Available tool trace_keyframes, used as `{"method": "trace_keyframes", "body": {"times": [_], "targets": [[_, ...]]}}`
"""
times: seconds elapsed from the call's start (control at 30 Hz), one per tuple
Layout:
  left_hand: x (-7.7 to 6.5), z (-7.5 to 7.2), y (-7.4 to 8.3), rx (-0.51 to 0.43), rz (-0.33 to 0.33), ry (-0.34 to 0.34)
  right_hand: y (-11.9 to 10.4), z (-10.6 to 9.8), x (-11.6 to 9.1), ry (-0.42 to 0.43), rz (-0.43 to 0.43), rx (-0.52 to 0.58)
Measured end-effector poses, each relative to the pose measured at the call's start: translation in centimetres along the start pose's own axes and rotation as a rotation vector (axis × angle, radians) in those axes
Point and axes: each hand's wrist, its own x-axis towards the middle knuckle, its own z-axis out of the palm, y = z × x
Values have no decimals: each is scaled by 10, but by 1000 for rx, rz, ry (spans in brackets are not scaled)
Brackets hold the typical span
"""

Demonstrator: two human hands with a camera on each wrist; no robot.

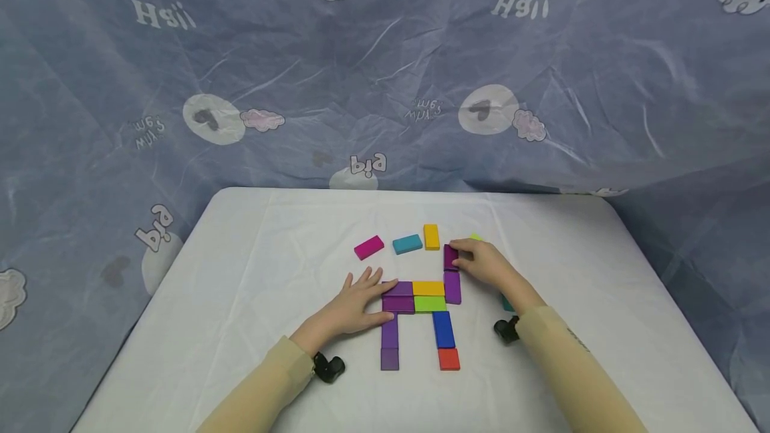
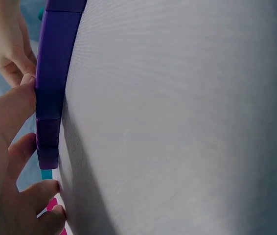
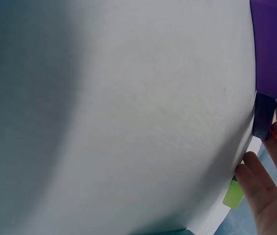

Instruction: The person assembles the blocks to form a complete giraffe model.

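Note:
Flat coloured blocks lie joined in a figure on the white table. My right hand (image 1: 484, 263) pinches a dark purple block (image 1: 450, 258), its thumb at the side and its index finger at the far end. That block meets the end of a purple block (image 1: 452, 288) on the figure's right. With fingers spread, my left hand (image 1: 351, 306) touches the left side of the figure, by a purple block (image 1: 404, 289) and a magenta-purple block (image 1: 398, 305). Yellow (image 1: 428, 288) and lime (image 1: 430, 304) blocks adjoin these. Two legs run toward me, one with purple blocks (image 1: 390, 331), the other blue (image 1: 444, 330) and red (image 1: 448, 359).
Beyond the figure lie loose pink (image 1: 369, 247), teal (image 1: 407, 244) and yellow (image 1: 431, 236) blocks. A lime block (image 3: 233, 195) sits past my right fingers. Partly under my right forearm is a dark green block (image 1: 507, 303). A patterned blue cloth (image 1: 385, 72) hangs behind the table.

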Motion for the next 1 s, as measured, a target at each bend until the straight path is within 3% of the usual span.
{"method": "trace_keyframes", "body": {"times": [0.63,1.0], "targets": [[2,0,-1,9,-2,0,2,2,-3,-19,22,27],[1,0,-1,6,3,0,-2,-3,4,13,40,64]]}}
